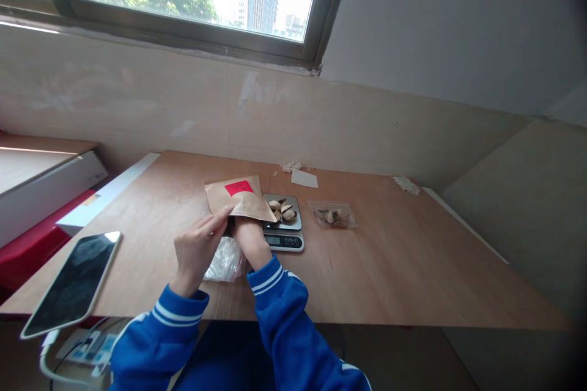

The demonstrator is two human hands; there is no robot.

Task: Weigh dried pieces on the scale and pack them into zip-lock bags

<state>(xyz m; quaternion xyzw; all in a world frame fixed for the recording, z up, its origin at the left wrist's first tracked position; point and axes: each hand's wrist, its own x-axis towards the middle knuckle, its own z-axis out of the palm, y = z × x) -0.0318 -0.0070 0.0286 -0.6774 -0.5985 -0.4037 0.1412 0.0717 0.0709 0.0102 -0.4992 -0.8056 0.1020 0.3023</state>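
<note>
A brown kraft paper bag [238, 198] with a red label hangs tilted over the left side of a digital kitchen scale [296, 243]. My left hand [198, 250] pinches the bag's lower edge between thumb and fingers. Under that same edge reaches my right hand [250, 233]; its fingers are hidden in or behind the bag. Several pale and brown curled pieces [285, 212], perhaps dried mushrooms, lie on the scale's plate, partly covered by the bag's corner. Beneath my hands is a crumpled clear plastic bag [225, 261].
Right of the scale lies a clear packet [333, 215] with dark pieces inside. A white card [304, 179] and crumbled white bits [291, 167] are near the wall. A tablet [73, 281] with a cable overhangs the wooden table's [413, 269] front left edge.
</note>
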